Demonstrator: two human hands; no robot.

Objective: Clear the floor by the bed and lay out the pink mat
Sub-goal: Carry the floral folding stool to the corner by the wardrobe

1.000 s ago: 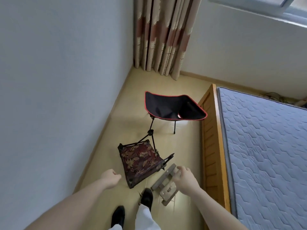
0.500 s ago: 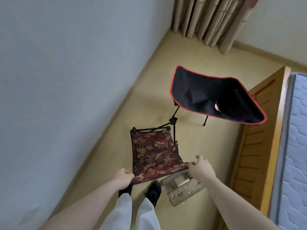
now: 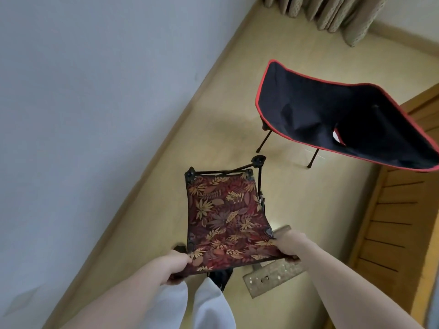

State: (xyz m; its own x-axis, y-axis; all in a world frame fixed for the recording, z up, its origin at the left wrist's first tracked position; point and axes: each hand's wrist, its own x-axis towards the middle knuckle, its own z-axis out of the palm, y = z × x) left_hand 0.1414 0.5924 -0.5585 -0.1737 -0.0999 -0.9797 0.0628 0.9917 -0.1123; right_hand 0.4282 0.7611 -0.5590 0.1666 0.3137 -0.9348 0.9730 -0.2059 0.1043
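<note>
Since the earlier frame the folding stool [image 3: 225, 214] has come up off the floor and nearer the person, its leaf-patterned seat now tilted toward the camera, and the view has swung lower so that the mattress has dropped out of sight. The left hand [image 3: 177, 265] is closed on the near left corner of the seat, fingers wrapped over the fabric edge. The right hand [image 3: 288, 244] is closed on the near right corner in the same way. The stool hangs between them, its black frame [image 3: 257, 162] sticking out at the far end, above the floor [image 3: 213, 129].

Just below the right hand, a low wooden stool [image 3: 273, 276] lies on the floor, partly hidden by the seat fabric. Dark shoes [image 3: 219, 277] and white trouser legs [image 3: 209, 302] show under the held stool. Further off stands a black camping chair [image 3: 332, 119] with red piping, on thin legs, well apart from the hands. The wooden bed frame [image 3: 399, 222] runs along the right, a pale wall [image 3: 95, 103] along the left, and curtains [image 3: 332, 13] hang at the top. The pink mat is not in sight.
</note>
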